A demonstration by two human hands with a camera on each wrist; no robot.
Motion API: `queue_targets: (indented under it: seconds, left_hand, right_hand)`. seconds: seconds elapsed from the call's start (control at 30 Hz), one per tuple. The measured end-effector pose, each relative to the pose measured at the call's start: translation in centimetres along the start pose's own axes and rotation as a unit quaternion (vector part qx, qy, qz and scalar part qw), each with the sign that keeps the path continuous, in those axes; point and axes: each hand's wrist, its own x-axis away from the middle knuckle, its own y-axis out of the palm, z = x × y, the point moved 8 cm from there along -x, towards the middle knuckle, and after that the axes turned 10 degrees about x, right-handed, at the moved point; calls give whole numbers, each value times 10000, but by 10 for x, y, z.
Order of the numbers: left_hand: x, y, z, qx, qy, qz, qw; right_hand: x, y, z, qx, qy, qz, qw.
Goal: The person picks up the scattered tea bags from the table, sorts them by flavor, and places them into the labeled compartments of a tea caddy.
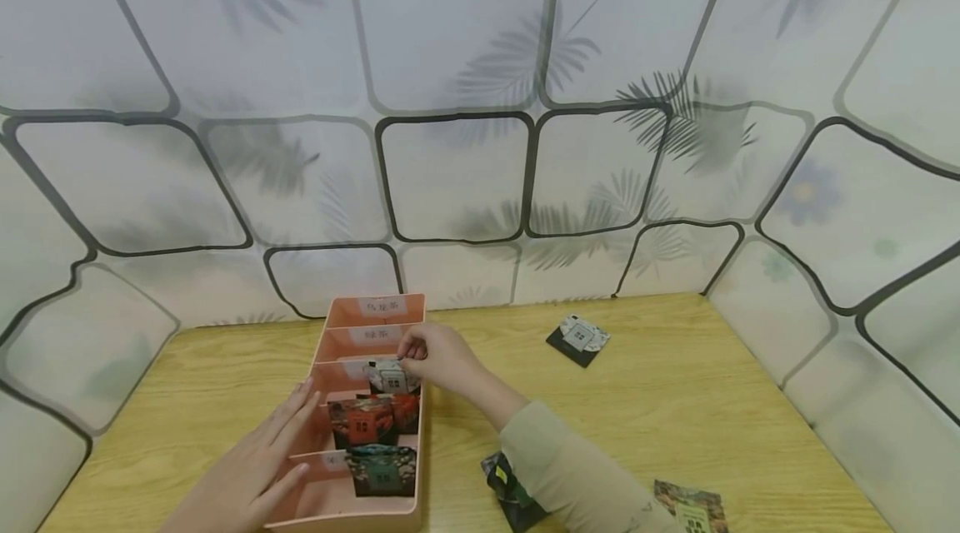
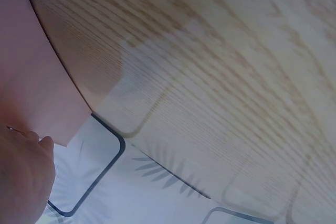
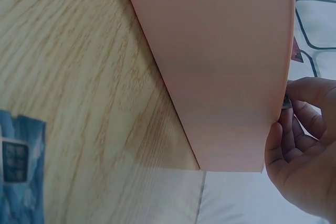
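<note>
Wood-grain surface [image 1: 660, 408] in yellowish tan, its far edge meeting a pale wall [image 1: 457, 175] patterned with rounded panels outlined in black and grey. Grey palm fronds [image 1: 648, 104] spread across it, darkest above the far edge, toward the right corner. The same pattern runs along the left and right edges, with a faint bluish flower [image 1: 806, 190] at right. Light is soft and diffuse

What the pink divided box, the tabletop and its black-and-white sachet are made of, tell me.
Pink divided box: likely plastic, smooth and matt, with thin, even walls.
Tabletop: wood or wood-look laminate, slightly glossy, showing grain and faint reflections.
Black-and-white sachet: perhaps film or coated paper, judging by its thin, printed face; finish unclear.
</note>
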Motion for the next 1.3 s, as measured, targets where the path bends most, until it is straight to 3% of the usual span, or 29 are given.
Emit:
queue_targets:
  seconds: [0.27, 0.57, 1.17, 1.3]
  left_hand:
    - [-1, 0, 1, -42, -15, -6, 10000]
    - [-1, 3, -2, -355, -293, -162, 9988]
    - [0, 0, -1, -40, -254, -58, 9997]
    - [0, 0, 0, -185, -299, -59, 9994]
  right_hand:
    - [1, -11, -1, -145, -27, 102, 9998]
    - [0, -33, 10, -75, -18, 362, 9993]
    - [12, -93, 66, -110, 611, 990, 9931]
    - [19, -107, 83, -66, 741, 1112, 9910]
